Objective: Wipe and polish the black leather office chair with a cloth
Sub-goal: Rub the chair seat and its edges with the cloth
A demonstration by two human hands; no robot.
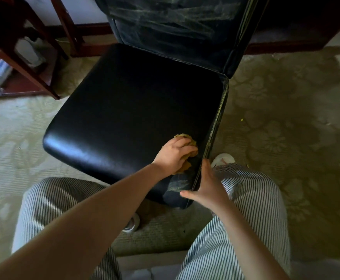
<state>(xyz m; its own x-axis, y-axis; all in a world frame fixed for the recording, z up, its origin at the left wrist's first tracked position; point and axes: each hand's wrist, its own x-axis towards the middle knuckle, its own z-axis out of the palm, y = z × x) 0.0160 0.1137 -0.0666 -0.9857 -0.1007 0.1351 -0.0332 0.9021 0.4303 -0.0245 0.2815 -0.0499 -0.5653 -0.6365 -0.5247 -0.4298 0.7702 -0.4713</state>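
Note:
The black leather chair fills the middle of the head view: its glossy seat [132,110] lies flat and its backrest [177,23], streaked with pale dust, rises at the top. My left hand [175,154] grips a bunched mustard-yellow cloth [185,164] and presses it on the seat's near right corner. My right hand [207,184] lies with straight fingers against the seat's right edge near that corner, thumb spread toward a dusty patch [178,184] on the front face.
Dark red wooden furniture legs [34,63] stand at the upper left, with white and blue items beneath. A dark wooden base runs along the top right. Patterned beige carpet [286,118] surrounds the chair. My striped-trousered knees and a white slipper [223,158] sit close to the seat.

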